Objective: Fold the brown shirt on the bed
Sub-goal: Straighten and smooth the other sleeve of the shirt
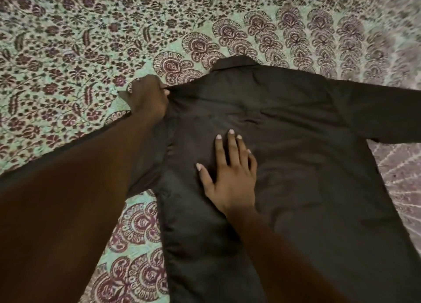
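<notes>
We have the brown shirt (pixel 296 177) spread flat on the bed (pixel 57 58), and both our hands are on it. Our left hand (pixel 148 98) is at the shirt's shoulder corner, with the fingers curled in and clamped on the cloth at the seam edge. We see only the back of this hand, so its fingertips are hidden from us. Our right hand (pixel 230 172) lies palm down on the middle of the shirt, nearer to us than the left hand and off to its right. Its fingers (pixel 231 143) are straight and a little apart, with the thumb splayed out to the side. It presses on the fabric and holds nothing.

Beyond the right hand, at the far end of the shirt, the collar (pixel 237 63) lies flat. From there one sleeve (pixel 376 113) stretches away to the right, well apart from either hand. The other sleeve (pixel 145 166) starts just below the left hand and runs back under our left forearm. A few soft creases cross the cloth just past the right fingertips. The shirt's lower end passes out of view beneath our right forearm.

A printed cover (pixel 341 29) of green ground with maroon flowers and fan shapes shows on every side of the shirt, and it lies directly under the left hand's knuckles.
</notes>
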{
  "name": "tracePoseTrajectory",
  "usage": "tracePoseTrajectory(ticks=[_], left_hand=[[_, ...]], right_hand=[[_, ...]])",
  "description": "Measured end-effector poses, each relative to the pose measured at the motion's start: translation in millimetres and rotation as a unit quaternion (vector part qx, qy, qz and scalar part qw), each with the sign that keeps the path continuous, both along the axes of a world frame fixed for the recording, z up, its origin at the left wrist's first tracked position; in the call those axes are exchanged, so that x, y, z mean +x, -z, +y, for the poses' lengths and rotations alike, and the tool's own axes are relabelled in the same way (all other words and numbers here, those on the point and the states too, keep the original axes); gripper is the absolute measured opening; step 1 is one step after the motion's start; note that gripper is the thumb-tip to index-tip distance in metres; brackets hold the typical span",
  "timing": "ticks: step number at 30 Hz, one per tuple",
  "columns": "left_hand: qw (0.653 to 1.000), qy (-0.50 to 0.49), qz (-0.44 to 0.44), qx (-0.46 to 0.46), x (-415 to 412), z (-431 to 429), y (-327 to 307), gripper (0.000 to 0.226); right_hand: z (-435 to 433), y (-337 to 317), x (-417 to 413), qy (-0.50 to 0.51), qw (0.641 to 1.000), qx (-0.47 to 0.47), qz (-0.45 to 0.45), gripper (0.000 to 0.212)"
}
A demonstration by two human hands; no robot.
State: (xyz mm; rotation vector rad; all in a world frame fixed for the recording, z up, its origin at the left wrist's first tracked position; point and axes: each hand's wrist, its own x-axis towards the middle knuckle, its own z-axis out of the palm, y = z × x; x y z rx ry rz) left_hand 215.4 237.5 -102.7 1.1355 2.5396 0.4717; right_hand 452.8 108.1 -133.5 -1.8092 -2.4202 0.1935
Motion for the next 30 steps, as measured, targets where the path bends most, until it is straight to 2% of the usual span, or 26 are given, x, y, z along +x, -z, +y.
tracePoseTrajectory(ticks=[2,5,7,9,12,15,19,22,26,30], left_hand=[[1.0,0.018,0.021,0.011,0.5,-0.8,1.2,0.01],[0.987,0.066,0.109,0.097,17.8,-23.0,-2.2,0.017],[0.969,0.145,0.137,0.146,30.9,-50.5,-4.2,0.025],[0.953,0.24,0.147,0.11,32.5,-82.2,7.6,0.042],[0.946,0.277,0.169,-0.005,10.5,-125.0,30.6,0.07],[0.954,0.251,0.159,-0.033,-23.3,-154.3,35.6,0.08],[0.975,0.162,0.137,-0.066,-65.8,-196.1,22.6,0.076],[0.979,0.122,0.145,-0.079,-81.6,-220.8,10.7,0.062],[0.981,0.039,0.174,-0.071,-108.0,-224.9,2.1,0.03],[0.986,0.01,0.148,-0.077,-135.9,-222.1,-3.9,0.026]], right_hand=[[2.1,-0.7,-0.2,0.001,1.0,-0.007,0.0,0.079],[3.2,0.7,0.6,0.005,1.0,-0.012,0.003,0.077],[3.5,1.3,1.0,0.004,1.0,-0.007,0.005,0.075],[3.9,2.2,0.6,0.003,1.0,-0.001,0.009,0.074],[3.6,3.5,0.7,0.004,1.0,0.009,0.012,0.074],[3.4,5.3,0.7,0.009,1.0,0.015,0.017,0.072],[4.8,4.5,-0.3,0.017,1.0,0.011,0.012,0.071],[3.2,2.7,-2.1,0.016,1.0,0.003,0.007,0.073],[2.5,-7.3,-20.8,-0.008,1.0,0.0,-0.008,0.08],[7.0,-16.1,-79.6,-0.049,0.998,-0.03,-0.033,0.099]])
